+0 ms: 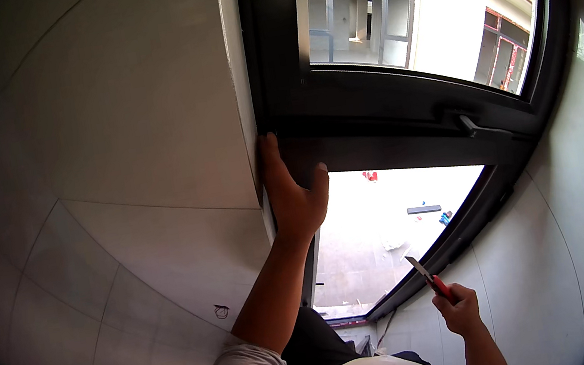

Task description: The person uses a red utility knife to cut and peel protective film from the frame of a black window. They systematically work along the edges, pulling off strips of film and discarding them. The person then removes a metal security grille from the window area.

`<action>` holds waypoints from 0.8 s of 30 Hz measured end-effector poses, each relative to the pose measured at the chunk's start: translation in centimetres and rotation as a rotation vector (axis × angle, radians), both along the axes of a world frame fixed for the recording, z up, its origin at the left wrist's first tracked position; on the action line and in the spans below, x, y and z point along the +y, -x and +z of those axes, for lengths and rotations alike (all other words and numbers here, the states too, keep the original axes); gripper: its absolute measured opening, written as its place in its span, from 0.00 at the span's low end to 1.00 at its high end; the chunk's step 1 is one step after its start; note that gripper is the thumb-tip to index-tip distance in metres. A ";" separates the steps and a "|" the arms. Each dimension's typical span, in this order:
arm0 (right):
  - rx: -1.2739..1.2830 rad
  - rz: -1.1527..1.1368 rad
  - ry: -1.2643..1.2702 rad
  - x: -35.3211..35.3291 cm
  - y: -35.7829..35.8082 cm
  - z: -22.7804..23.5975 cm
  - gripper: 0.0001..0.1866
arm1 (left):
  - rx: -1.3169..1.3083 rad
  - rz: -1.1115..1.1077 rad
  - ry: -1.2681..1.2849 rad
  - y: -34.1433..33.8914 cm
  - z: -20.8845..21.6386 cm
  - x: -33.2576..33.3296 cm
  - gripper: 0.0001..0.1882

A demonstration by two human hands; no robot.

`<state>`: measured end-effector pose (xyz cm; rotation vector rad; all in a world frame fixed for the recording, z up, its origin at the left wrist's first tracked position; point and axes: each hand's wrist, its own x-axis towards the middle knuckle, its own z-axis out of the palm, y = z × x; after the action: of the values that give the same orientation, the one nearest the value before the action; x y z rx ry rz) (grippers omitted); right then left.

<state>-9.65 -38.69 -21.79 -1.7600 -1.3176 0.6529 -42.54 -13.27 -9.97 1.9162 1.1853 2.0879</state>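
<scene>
My left hand [297, 195] reaches up to the dark window frame [369, 144], its fingers and thumb spread apart. The fingertips lie where the frame meets the pale tiled wall edge [243, 99]; nothing is held in them. At the lower right, my right hand [460, 308] is closed around the red handle of a utility knife [426, 273]. Its blade is out and points up and to the left, in front of the lower pane. A metal window handle [468, 126] sits on the crossbar, apart from both hands.
Pale tiled walls [128, 94] flank the window on both sides. Beyond the lower pane [361, 240] lies ground with scattered debris and a grey bar [424, 209]. The upper pane shows a building with windows [357, 14]. A small hole [221, 311] marks the left wall.
</scene>
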 end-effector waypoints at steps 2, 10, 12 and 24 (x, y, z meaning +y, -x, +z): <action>-0.015 0.006 0.012 -0.3 0.0 -0.1 0.09 | -0.175 -0.069 0.088 -0.5 1.4 -0.7 0.45; -0.091 0.037 -0.008 -0.9 -0.1 -0.8 0.07 | -0.494 -0.218 0.190 -0.4 2.9 -1.0 0.42; -0.120 0.035 -0.004 -1.1 0.5 -0.2 0.08 | -0.494 -0.254 0.170 0.2 2.3 -0.5 0.40; -0.158 0.101 0.001 -1.9 0.0 -1.5 0.09 | -0.293 -0.102 0.073 -0.6 0.2 0.1 0.39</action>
<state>-9.69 -40.57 -23.26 -1.7846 -1.5222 0.5794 -41.98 -13.18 -9.80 1.5384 1.0598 2.1454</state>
